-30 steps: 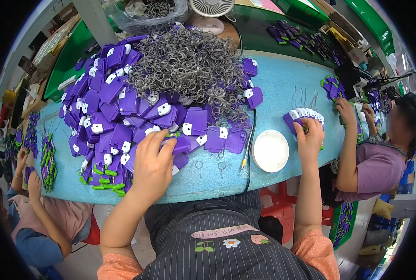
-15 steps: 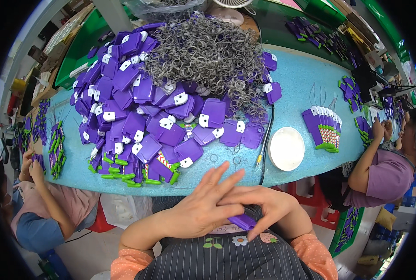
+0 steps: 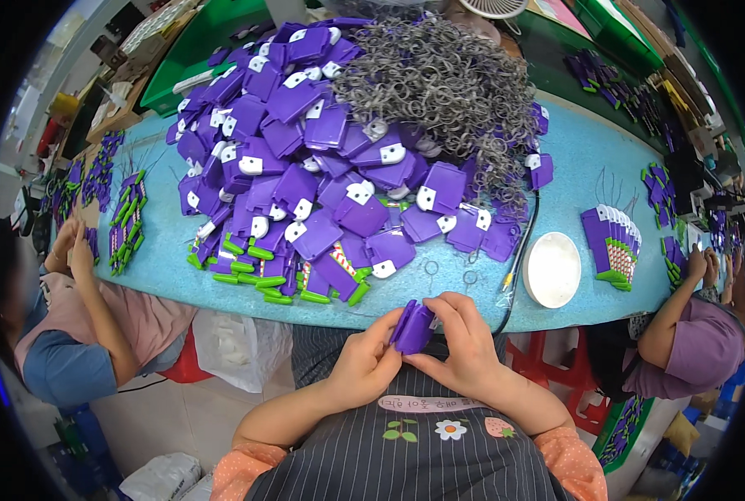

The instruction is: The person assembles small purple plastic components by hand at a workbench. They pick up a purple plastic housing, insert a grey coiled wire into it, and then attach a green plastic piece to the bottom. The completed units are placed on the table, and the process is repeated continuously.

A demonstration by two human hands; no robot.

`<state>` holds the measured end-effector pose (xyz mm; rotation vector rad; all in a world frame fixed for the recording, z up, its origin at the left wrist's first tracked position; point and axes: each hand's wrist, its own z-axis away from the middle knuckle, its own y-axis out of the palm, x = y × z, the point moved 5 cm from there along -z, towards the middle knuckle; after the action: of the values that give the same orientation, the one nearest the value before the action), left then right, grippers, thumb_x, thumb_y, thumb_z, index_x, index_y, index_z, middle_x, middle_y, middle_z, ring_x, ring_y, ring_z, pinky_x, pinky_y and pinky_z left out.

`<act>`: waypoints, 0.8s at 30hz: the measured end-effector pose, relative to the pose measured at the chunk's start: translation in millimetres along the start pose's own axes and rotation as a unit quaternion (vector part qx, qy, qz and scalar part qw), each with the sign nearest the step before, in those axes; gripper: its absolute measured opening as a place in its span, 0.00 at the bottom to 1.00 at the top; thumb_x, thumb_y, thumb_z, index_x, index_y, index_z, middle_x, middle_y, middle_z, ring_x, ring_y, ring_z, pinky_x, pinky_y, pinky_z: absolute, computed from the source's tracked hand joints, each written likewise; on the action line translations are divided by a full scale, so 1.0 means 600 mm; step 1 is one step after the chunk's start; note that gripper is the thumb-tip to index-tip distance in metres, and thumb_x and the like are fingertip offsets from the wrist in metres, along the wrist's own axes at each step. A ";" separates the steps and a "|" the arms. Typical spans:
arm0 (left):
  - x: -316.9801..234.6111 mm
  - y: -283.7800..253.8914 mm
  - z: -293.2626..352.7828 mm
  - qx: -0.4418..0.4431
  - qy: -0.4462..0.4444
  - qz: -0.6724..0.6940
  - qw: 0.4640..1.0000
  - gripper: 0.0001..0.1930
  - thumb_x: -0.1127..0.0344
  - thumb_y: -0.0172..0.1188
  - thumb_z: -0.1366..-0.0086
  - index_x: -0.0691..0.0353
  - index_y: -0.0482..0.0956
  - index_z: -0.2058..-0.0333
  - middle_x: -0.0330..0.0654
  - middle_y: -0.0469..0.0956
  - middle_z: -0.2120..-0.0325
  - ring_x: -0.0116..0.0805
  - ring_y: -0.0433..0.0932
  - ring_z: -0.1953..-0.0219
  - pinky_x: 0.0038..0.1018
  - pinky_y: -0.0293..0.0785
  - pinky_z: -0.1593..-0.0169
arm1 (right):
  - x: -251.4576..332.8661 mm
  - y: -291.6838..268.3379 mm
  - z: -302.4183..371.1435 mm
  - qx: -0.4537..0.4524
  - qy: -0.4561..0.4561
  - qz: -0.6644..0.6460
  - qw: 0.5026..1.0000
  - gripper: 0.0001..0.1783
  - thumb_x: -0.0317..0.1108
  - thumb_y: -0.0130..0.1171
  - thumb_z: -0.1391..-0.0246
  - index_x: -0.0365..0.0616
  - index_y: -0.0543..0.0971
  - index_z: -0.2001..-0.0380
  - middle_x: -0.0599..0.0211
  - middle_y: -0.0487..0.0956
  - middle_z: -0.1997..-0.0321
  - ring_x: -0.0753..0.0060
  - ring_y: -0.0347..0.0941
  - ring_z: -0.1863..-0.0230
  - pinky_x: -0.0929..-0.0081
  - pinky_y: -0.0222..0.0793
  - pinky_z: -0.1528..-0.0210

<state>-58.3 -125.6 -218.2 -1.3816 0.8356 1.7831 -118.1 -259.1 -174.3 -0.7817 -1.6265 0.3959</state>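
Both of my hands hold a purple plastic case [image 3: 414,328] in front of my apron, just off the table's near edge. My left hand [image 3: 358,365] pinches its left side between thumb and fingers. On the right side, the thumb and fingers of my right hand [image 3: 460,344] close around the same case. It looks tilted, with two purple leaves slightly apart. Beyond my hands lies a heap of purple cases [image 3: 291,185] with white corner pieces, and green-ended ones [image 3: 335,275] at its near edge. Two loose metal rings, one of them the left ring [image 3: 430,268], rest nearest my right hand.
A tangled mound of metal rings [image 3: 439,83] sits behind the cases. To the right are a black cable [image 3: 524,246], a round white dish [image 3: 554,270] and a fanned stack of purple cases [image 3: 610,242]. Co-workers sit at left [image 3: 97,334] and right [image 3: 698,334].
My hands have uncrossed and moved up and forward, now gripping the purple case from both sides. The whole view has shifted, with the table's things appearing farther right.
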 end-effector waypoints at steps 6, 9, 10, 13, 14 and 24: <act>0.016 -0.078 0.027 -0.151 -0.065 0.238 0.957 0.11 0.70 0.46 0.33 0.68 0.64 0.54 0.53 0.75 0.60 0.44 0.81 0.66 0.28 0.81 0.65 | -0.029 -0.010 -0.018 -0.023 0.041 0.133 0.990 0.41 0.31 0.71 0.70 0.36 0.66 0.47 0.53 0.67 0.50 0.53 0.68 0.57 0.64 0.64 0.58; 0.008 -0.102 0.044 -0.168 -0.031 0.284 0.943 0.13 0.65 0.43 0.31 0.67 0.65 0.54 0.54 0.76 0.61 0.42 0.81 0.69 0.27 0.80 0.66 | 0.006 0.020 -0.053 -0.002 -0.058 0.136 0.989 0.37 0.30 0.68 0.69 0.41 0.69 0.48 0.53 0.68 0.50 0.57 0.67 0.57 0.66 0.64 0.57; 0.004 -0.107 0.048 -0.173 -0.010 0.302 0.937 0.13 0.63 0.41 0.30 0.67 0.65 0.54 0.55 0.76 0.61 0.42 0.81 0.69 0.27 0.79 0.66 | 0.016 0.041 -0.066 -0.011 -0.107 0.168 0.980 0.30 0.30 0.61 0.65 0.44 0.73 0.51 0.56 0.68 0.50 0.62 0.67 0.58 0.67 0.64 0.58; 0.018 -0.120 0.049 -0.181 0.031 0.289 0.940 0.15 0.62 0.39 0.30 0.65 0.65 0.53 0.55 0.76 0.61 0.41 0.81 0.69 0.27 0.79 0.67 | 0.038 0.089 -0.112 0.034 -0.190 0.205 0.960 0.24 0.30 0.56 0.62 0.43 0.75 0.55 0.60 0.69 0.50 0.64 0.68 0.60 0.68 0.65 0.59; 0.020 -0.120 0.051 -0.184 0.025 0.286 0.940 0.15 0.62 0.39 0.30 0.65 0.65 0.52 0.55 0.76 0.61 0.41 0.81 0.69 0.27 0.79 0.66 | 0.037 0.091 -0.117 0.043 -0.205 0.212 0.955 0.23 0.29 0.55 0.62 0.43 0.75 0.57 0.62 0.71 0.52 0.67 0.69 0.63 0.70 0.66 0.63; 0.005 -0.057 0.007 -0.155 -0.040 0.388 0.908 0.17 0.62 0.40 0.30 0.64 0.61 0.47 0.54 0.74 0.56 0.41 0.78 0.58 0.35 0.76 0.54 | 0.074 0.030 -0.008 0.044 -0.290 0.101 0.951 0.21 0.30 0.57 0.64 0.36 0.77 0.60 0.64 0.74 0.64 0.72 0.71 0.70 0.76 0.67 0.72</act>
<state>-32.0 -103.7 -222.1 -1.2300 1.2047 2.6556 -110.7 -216.6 -152.3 -0.8107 -2.0587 0.9051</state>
